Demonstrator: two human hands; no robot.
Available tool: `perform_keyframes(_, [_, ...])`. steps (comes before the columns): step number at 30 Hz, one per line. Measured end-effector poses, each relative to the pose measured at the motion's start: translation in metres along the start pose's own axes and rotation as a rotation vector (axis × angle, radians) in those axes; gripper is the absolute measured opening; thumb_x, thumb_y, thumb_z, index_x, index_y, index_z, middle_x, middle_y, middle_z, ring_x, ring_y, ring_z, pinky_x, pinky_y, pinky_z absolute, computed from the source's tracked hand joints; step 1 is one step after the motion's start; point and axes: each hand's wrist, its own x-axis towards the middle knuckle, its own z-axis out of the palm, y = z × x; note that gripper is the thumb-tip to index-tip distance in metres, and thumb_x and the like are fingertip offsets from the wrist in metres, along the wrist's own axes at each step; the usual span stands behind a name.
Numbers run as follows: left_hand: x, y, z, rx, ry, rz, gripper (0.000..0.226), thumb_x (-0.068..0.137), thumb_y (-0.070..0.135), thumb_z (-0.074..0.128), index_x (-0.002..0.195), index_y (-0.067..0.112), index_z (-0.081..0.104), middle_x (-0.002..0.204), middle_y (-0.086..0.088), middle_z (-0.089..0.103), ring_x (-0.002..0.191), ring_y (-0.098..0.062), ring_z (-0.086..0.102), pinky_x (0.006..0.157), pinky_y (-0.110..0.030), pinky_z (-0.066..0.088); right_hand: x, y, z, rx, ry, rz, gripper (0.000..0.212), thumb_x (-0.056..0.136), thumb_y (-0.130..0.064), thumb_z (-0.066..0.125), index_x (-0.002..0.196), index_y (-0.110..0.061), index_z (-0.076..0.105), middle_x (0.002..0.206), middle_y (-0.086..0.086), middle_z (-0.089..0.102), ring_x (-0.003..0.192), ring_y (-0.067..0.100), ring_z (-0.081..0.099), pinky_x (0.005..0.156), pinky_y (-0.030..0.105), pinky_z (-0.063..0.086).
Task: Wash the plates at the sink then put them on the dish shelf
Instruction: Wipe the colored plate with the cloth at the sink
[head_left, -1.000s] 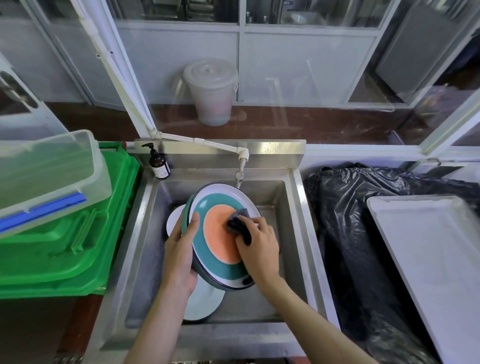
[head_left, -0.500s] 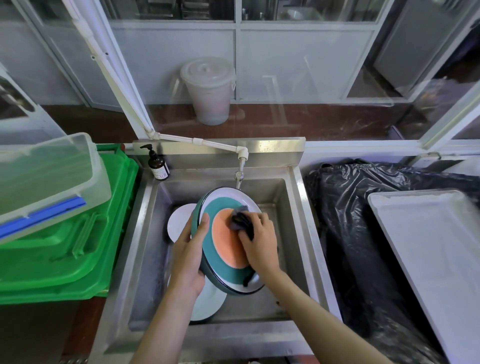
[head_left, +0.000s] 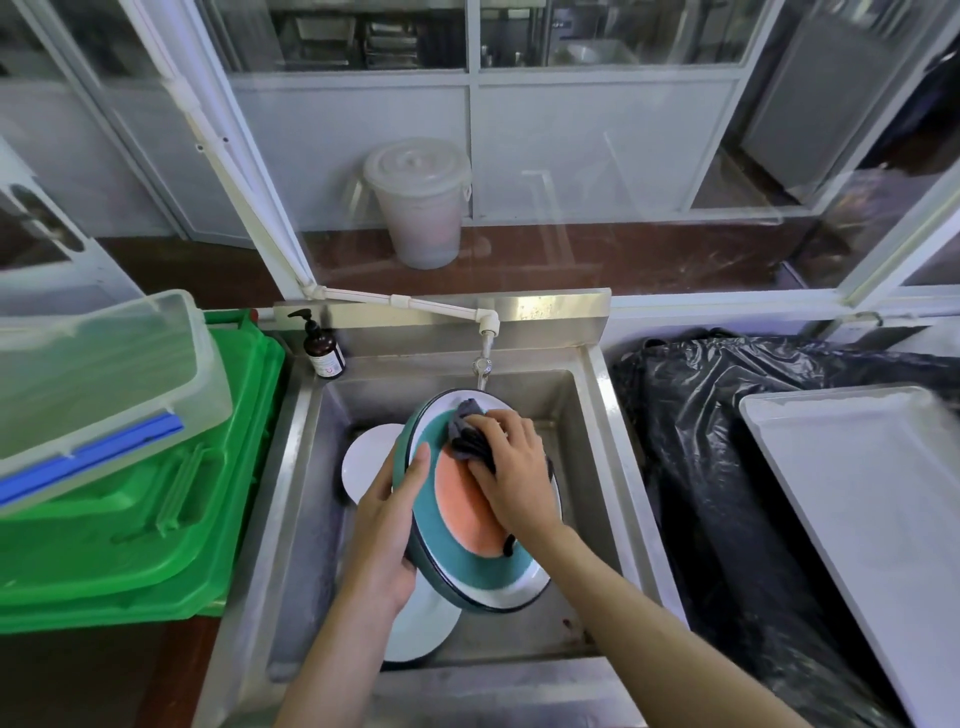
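A plate (head_left: 470, 564) with a white rim, teal ring and orange centre is tilted over the steel sink (head_left: 605, 431). My left hand (head_left: 387, 525) grips its left edge, thumb on the face. My right hand (head_left: 511, 467) holds a dark grey cloth (head_left: 465, 428) pressed on the plate's upper part, just under the tap (head_left: 482, 364). Two white plates (head_left: 366, 457) lie in the basin beneath, one partly hidden by my left forearm.
A brown soap pump bottle (head_left: 323, 349) stands at the sink's back left corner. Green crates (head_left: 156, 493) with a clear lidded box (head_left: 93, 384) sit left. A black bag (head_left: 727, 467) and a white tray (head_left: 878, 509) lie right.
My right hand has slid the cloth up the plate from the centre toward the top rim. The plate has tilted more upright in my left hand.
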Motion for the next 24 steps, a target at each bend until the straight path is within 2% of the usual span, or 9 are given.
perform_keyframes(3, [0.000, 0.003, -0.002, 0.038, 0.003, 0.020, 0.042, 0.086, 0.042, 0.075, 0.124, 0.025, 0.073, 0.118, -0.003, 0.077, 0.114, -0.025, 0.072, 0.103, -0.047, 0.054, -0.001, 0.006, 0.003, -0.039, 0.014, 0.242, 0.037, 0.093, -0.022, 0.059, 0.130, -0.027, 0.058, 0.127, 0.001, 0.058, 0.106, 0.030, 0.053, 0.087, 0.048, 0.050])
perform_keyframes(6, [0.000, 0.003, -0.003, 0.063, 0.036, 0.033, 0.031, 0.091, 0.040, 0.075, 0.121, 0.031, 0.074, 0.116, 0.003, 0.078, 0.113, -0.021, 0.072, 0.103, -0.046, 0.055, -0.018, -0.008, 0.010, 0.001, -0.096, 0.486, 0.035, 0.098, -0.020, 0.053, 0.133, -0.024, 0.052, 0.127, 0.004, 0.053, 0.107, 0.035, 0.053, 0.086, 0.047, 0.049])
perform_keyframes(9, [0.002, -0.003, -0.003, 0.096, 0.068, 0.100, 0.025, 0.094, 0.036, 0.075, 0.118, 0.035, 0.074, 0.112, 0.011, 0.078, 0.110, -0.014, 0.072, 0.096, -0.037, 0.057, -0.038, -0.027, 0.013, 0.142, -0.209, 0.633, 0.030, 0.100, -0.021, 0.048, 0.130, -0.020, 0.049, 0.124, 0.008, 0.051, 0.106, 0.040, 0.057, 0.087, 0.046, 0.048])
perform_keyframes(12, [0.003, -0.010, -0.003, 0.268, 0.047, 0.184, 0.036, 0.092, 0.041, 0.077, 0.127, 0.039, 0.070, 0.115, 0.017, 0.076, 0.112, -0.007, 0.070, 0.093, -0.030, 0.056, -0.040, -0.050, 0.018, 0.645, -0.202, 0.930, 0.025, 0.096, -0.030, 0.054, 0.118, -0.020, 0.058, 0.118, 0.004, 0.065, 0.108, 0.030, 0.065, 0.097, 0.043, 0.052])
perform_keyframes(14, [0.004, -0.014, -0.004, 0.426, -0.041, 0.240, 0.039, 0.093, 0.048, 0.075, 0.131, 0.043, 0.068, 0.120, 0.020, 0.074, 0.116, -0.004, 0.068, 0.099, -0.034, 0.055, -0.028, -0.060, 0.016, 1.026, -0.124, 1.117, 0.038, 0.090, -0.043, 0.059, 0.119, -0.017, 0.066, 0.111, 0.012, 0.075, 0.104, 0.029, 0.073, 0.098, 0.050, 0.058])
perform_keyframes(16, [0.003, -0.016, -0.007, 0.562, -0.106, 0.292, 0.041, 0.095, 0.047, 0.072, 0.135, 0.047, 0.064, 0.121, 0.027, 0.071, 0.117, 0.003, 0.065, 0.101, -0.030, 0.053, -0.015, -0.065, 0.003, 1.216, -0.092, 1.126, 0.048, 0.094, -0.051, 0.062, 0.117, -0.010, 0.071, 0.109, 0.018, 0.077, 0.097, 0.028, 0.077, 0.094, 0.049, 0.061])
perform_keyframes(19, [0.000, -0.019, -0.008, 0.705, -0.128, 0.322, 0.045, 0.096, 0.042, 0.072, 0.135, 0.058, 0.057, 0.109, 0.033, 0.072, 0.103, 0.009, 0.068, 0.089, -0.020, 0.055, -0.009, -0.067, -0.013, 1.155, -0.115, 1.067, 0.054, 0.085, -0.055, 0.079, 0.107, -0.007, 0.070, 0.099, 0.017, 0.077, 0.087, 0.024, 0.077, 0.087, 0.043, 0.062])
perform_keyframes(22, [0.000, -0.032, -0.012, 0.733, -0.106, 0.300, 0.049, 0.090, 0.049, 0.076, 0.125, 0.069, 0.048, 0.102, 0.025, 0.075, 0.093, 0.003, 0.071, 0.083, -0.030, 0.059, -0.007, -0.067, -0.022, 1.054, -0.160, 1.086, 0.043, 0.082, -0.039, 0.084, 0.106, -0.005, 0.069, 0.098, 0.020, 0.076, 0.089, 0.027, 0.076, 0.089, 0.045, 0.061])
perform_keyframes(24, [0.002, -0.042, -0.016, 0.732, -0.074, 0.252, 0.054, 0.083, 0.059, 0.078, 0.126, 0.059, 0.045, 0.098, 0.019, 0.076, 0.087, 0.000, 0.072, 0.080, -0.037, 0.061, -0.007, -0.062, -0.025, 0.972, -0.131, 1.122, 0.031, 0.084, -0.029, 0.081, 0.103, -0.007, 0.068, 0.098, 0.018, 0.076, 0.089, 0.028, 0.076, 0.085, 0.042, 0.062])
